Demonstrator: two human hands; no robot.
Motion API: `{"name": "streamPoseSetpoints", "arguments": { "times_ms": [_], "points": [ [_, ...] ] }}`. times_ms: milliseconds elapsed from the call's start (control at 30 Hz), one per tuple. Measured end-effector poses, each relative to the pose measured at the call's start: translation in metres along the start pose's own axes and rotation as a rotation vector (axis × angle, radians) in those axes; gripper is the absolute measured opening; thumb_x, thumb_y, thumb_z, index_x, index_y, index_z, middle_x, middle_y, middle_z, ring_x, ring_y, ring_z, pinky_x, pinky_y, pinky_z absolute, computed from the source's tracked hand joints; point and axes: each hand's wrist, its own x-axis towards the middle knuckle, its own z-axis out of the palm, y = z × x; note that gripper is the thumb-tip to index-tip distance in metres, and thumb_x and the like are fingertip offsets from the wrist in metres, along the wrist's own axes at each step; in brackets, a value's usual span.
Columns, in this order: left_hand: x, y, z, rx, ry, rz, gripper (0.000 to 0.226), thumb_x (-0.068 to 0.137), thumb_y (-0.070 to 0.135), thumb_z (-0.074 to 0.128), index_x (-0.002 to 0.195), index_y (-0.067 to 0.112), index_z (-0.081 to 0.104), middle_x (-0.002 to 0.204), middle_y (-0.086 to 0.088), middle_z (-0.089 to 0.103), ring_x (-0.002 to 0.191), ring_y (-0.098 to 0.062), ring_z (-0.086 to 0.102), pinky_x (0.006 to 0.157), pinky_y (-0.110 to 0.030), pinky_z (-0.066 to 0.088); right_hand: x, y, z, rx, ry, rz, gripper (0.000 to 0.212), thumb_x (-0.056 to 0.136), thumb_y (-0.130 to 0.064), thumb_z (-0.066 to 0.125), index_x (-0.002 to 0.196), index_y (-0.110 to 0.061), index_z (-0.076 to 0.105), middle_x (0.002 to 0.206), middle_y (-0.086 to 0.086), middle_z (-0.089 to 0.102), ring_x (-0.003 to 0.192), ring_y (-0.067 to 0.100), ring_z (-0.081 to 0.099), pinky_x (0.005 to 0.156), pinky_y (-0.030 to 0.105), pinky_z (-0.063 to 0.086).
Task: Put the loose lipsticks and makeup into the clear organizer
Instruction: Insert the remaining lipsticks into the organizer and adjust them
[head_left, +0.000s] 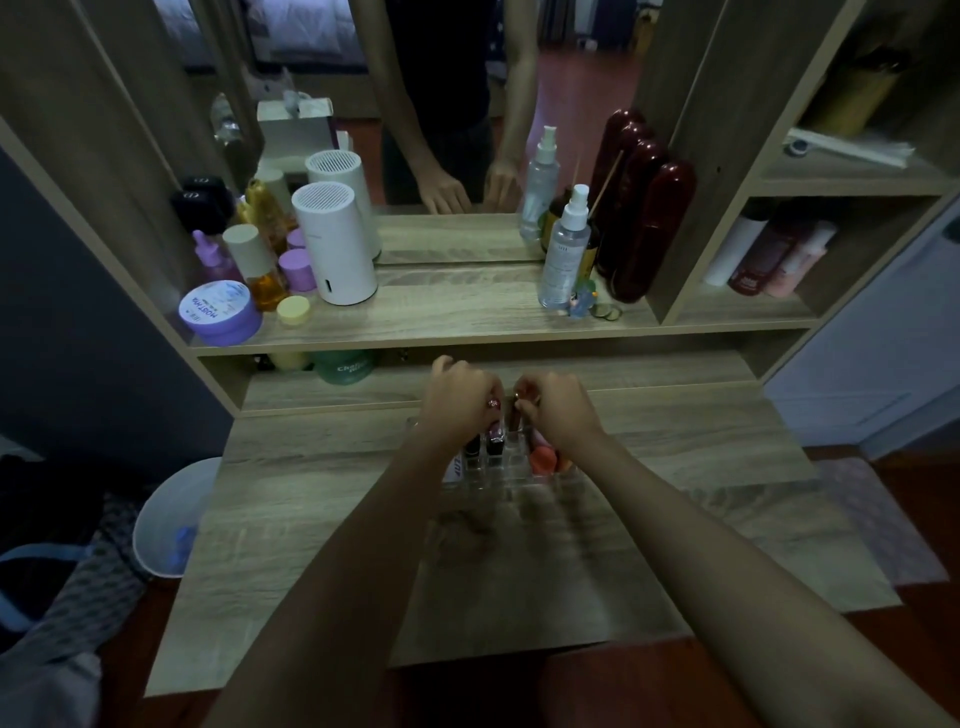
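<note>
"MOST-HA" on purple jar (221, 313) lid

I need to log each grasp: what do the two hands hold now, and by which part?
Each hand, left and right, pinches a lipstick by its top end, over the clear organizer.

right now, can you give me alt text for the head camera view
Two bare hands, left hand and right hand, reach over a clear organizer on a wooden vanity desk, each pinching a small makeup item. Bottles and jars line the shelf below a mirror.
</note>
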Motion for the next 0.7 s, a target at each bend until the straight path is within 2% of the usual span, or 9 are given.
{"name": "streamPoseSetpoints", "arguments": {
  "times_ms": [167,333,467,600,700],
  "points": [
    [0.0,-0.001,0.001,-0.025,0.003,-0.005,0.017,0.084,0.032,0.064,0.1,0.027,0.068,0.094,0.005,0.074,0.105,-0.018,0.06,0.111,-0.041,0.028,-0.001,0.0,-0.001,-0.003,-0.001,0.0,0.025,0.089,-0.014,0.063,0.113,-0.009,0.066,0.106,0.012,0.073,0.098,0.024,0.067,0.085,0.033,0.054],
    [0.002,0.0,0.001,-0.028,-0.004,-0.009,0.021,0.083,0.032,0.065,0.103,0.027,0.066,0.097,0.005,0.073,0.106,-0.018,0.06,0.11,-0.041,0.029,0.0,0.003,-0.001,0.001,0.004,0.0,0.026,0.088,-0.014,0.064,0.114,-0.01,0.066,0.105,0.011,0.073,0.097,0.023,0.067,0.077,0.024,0.046],
    [0.001,-0.002,0.0,-0.059,-0.012,-0.024,0.025,0.084,0.031,0.063,0.108,0.026,0.064,0.1,0.004,0.072,0.106,-0.018,0.06,0.108,-0.039,0.03,0.0,0.004,-0.002,0.01,-0.01,0.004,0.031,0.088,-0.016,0.065,0.118,-0.011,0.064,0.108,0.011,0.072,0.1,0.023,0.067,0.082,0.029,0.051],
    [-0.004,-0.009,-0.003,-0.199,0.004,-0.072,0.042,0.083,0.036,0.064,0.122,0.022,0.059,0.117,0.002,0.068,0.113,-0.017,0.058,0.104,-0.038,0.037,0.001,0.012,-0.009,0.045,0.019,0.015,0.035,0.085,-0.02,0.069,0.119,-0.01,0.063,0.106,0.01,0.073,0.097,0.022,0.067,0.075,0.024,0.045],
    [-0.013,-0.021,-0.004,-0.349,0.075,-0.147,0.04,0.089,0.034,0.056,0.125,0.017,0.057,0.125,-0.003,0.06,0.116,-0.019,0.053,0.101,-0.039,0.046,0.001,0.025,-0.019,0.047,0.058,0.044,0.032,0.086,-0.02,0.068,0.116,-0.009,0.065,0.103,0.012,0.073,0.095,0.024,0.067,0.075,0.024,0.045]
  ]
}}
